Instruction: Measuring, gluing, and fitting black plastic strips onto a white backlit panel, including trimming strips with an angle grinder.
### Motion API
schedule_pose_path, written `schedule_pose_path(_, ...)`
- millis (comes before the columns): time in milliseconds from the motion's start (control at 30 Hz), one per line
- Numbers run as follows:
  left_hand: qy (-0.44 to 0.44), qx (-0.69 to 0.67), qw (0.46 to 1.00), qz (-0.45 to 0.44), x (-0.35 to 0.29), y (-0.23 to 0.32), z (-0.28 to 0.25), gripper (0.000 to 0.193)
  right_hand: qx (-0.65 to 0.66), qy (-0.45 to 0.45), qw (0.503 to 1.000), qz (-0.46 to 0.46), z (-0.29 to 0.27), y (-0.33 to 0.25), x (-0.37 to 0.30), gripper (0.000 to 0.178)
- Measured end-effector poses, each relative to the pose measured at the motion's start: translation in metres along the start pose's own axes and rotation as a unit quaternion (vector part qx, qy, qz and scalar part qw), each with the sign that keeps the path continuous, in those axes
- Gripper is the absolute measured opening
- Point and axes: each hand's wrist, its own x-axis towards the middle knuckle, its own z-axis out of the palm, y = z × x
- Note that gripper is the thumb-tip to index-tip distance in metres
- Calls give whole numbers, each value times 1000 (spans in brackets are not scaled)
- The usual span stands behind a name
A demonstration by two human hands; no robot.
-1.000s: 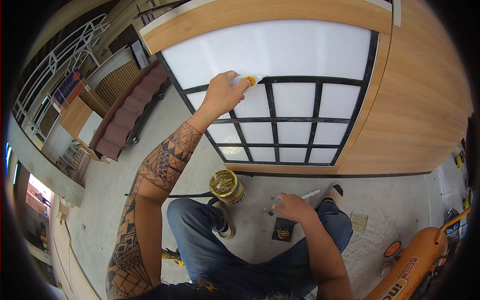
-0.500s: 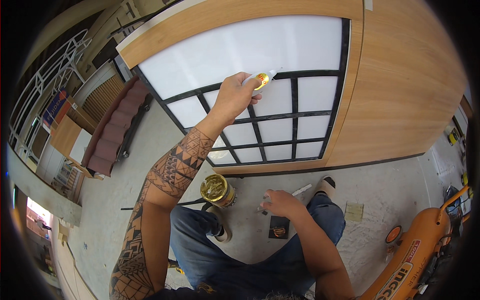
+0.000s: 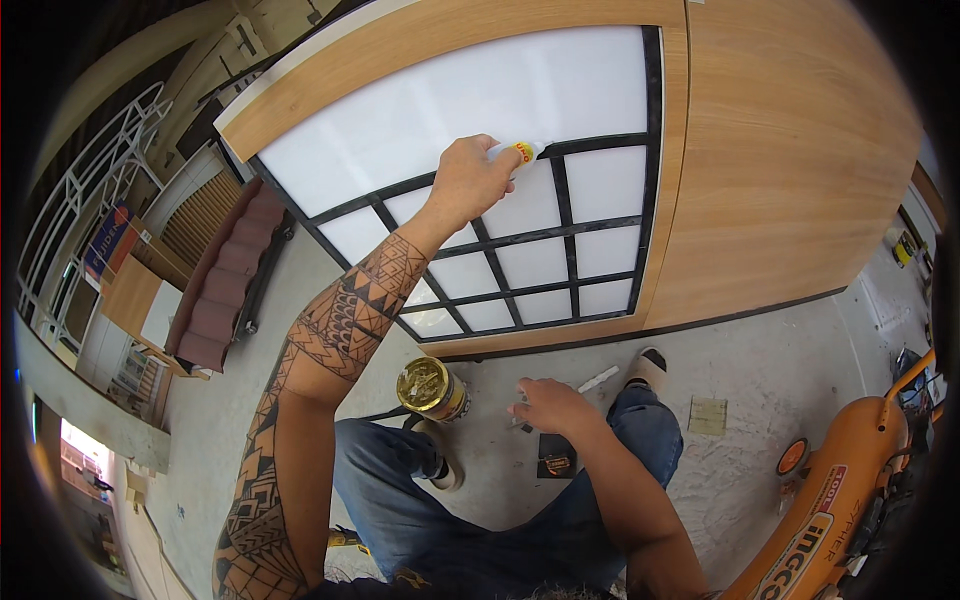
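My left hand point(image 3: 474, 180) is closed around a small white glue bottle point(image 3: 513, 154) with a yellow and red label. The bottle's nozzle points right, at the upper black strip point(image 3: 602, 143) near where an upright strip meets it. Black strips form a grid over the glossy white panel point(image 3: 450, 95), which sits in a wood-look frame point(image 3: 672, 190). My right hand point(image 3: 556, 406) hovers low between my knees, fingers loosely bent and apart. Nothing shows clearly in it. Whether the nozzle touches the strip is hard to tell.
An open can point(image 3: 430, 388) with a yellowish inside stands by my left foot. Between my feet lie a dark square piece point(image 3: 555, 456) and a pale strip point(image 3: 598, 379). An orange air compressor point(image 3: 830, 500) is at the lower right. A maroon ribbed panel stack point(image 3: 230, 270) stands left.
The panel sits further left in view. My left hand has moved the glue bottle slightly right along the upper strip, closer to the junction. My right hand has shifted slightly left in the picture.
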Motion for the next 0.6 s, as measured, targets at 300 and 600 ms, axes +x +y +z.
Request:
schedule_pose_path(300,6,11,1000,8,2,3,0,57,13,20,1000,-12,2,4,-1,55)
schedule_pose_path(600,11,30,999,22,4,9,-1,62,13,20,1000,-9,1,5,-2,53)
